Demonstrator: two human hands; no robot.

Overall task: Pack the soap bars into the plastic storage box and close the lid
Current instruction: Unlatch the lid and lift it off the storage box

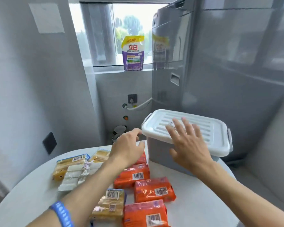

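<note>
Now | box [161, 154] with its white lid [187, 128] on, right of centre on the table [195, 194] | left hand [126, 148] grip loosely spread at lid's left corner | right hand [187, 145] grip spread over lid's front edge | orange soap bars [152, 189] lower centre, beneath both arms.

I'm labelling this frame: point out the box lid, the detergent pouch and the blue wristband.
box lid [208, 128], head view, ribbed top
detergent pouch [132, 54], head view, front label
blue wristband [62, 213], head view, outer band

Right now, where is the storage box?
In the head view the storage box stands at the far right of the round table, lid on, just behind the orange soap packs, with the right hand over its lid.
</note>
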